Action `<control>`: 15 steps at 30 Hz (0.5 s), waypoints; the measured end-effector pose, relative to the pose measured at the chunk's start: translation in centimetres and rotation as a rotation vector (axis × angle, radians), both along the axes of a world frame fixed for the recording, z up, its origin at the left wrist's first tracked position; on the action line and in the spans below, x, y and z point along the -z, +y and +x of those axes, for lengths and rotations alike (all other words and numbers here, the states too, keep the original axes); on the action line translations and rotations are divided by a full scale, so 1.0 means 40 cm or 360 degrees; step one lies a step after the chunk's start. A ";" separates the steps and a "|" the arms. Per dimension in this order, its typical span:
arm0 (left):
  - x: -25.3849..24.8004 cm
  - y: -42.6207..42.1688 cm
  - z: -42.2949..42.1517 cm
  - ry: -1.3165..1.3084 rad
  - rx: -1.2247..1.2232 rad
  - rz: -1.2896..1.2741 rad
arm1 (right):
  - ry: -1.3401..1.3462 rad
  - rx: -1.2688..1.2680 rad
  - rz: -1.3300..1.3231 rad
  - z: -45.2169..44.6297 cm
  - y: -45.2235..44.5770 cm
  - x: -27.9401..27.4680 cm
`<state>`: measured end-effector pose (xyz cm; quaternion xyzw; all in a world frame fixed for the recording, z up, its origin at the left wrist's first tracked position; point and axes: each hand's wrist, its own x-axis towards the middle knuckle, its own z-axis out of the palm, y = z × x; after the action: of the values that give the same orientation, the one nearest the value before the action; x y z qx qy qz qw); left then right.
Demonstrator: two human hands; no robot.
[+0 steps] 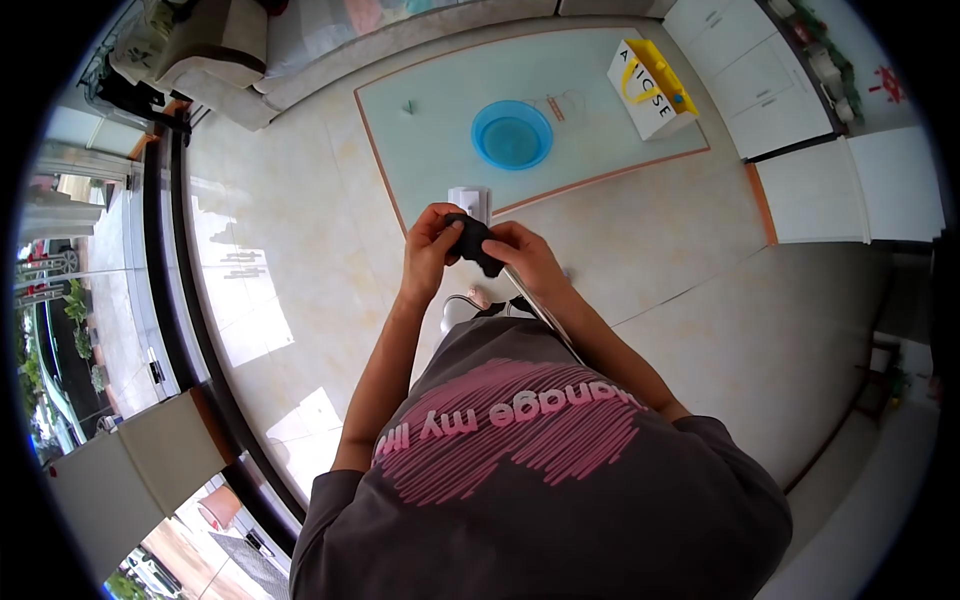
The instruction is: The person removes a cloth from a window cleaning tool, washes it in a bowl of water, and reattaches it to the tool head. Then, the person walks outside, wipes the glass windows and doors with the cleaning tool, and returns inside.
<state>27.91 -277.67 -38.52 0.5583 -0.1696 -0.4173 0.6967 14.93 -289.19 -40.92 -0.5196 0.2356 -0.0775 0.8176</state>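
Observation:
A small piece of dark, soft-looking material (476, 245), perhaps a cloth, is stretched between my two hands in front of my body. My left hand (432, 246) pinches its upper left end between thumb and fingers. On the other side, my right hand (527, 259) grips the lower right end. A thin pale pole (546, 317) slants from beneath my right hand back toward my waist, beside my right forearm. Just beyond the hands is a white object (469, 202) near the table's front edge; whether it joins the pole is hidden.
A low glass-topped table (430, 140) stands ahead, bearing a blue basin (512, 135), a white and yellow bag (650, 95), a thin cord and a small object (408, 107). Behind it runs a sofa (330, 50). White cabinets (775, 95) line the right; sliding-door frames (185, 300) line the left.

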 end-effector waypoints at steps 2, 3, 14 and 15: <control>-0.014 0.007 0.007 -0.0065 0.0066 0.0095 | -0.0049 0.0205 0.0034 0.002 -0.008 -0.010; -0.026 0.010 0.009 -0.0095 0.0124 0.0156 | -0.0144 0.0280 0.0140 0.005 -0.010 -0.007; -0.011 0.028 -0.005 0.0168 0.0111 -0.0096 | 0.0047 -0.0315 0.0550 -0.018 -0.005 -0.026; -0.015 0.023 -0.010 -0.0033 0.0077 -0.0019 | 0.0095 -0.0294 0.0522 -0.018 -0.011 -0.025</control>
<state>27.51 -276.74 -37.93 0.5543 -0.1928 -0.4272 0.6878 14.19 -289.62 -39.91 -0.4008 0.2206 0.0528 0.8876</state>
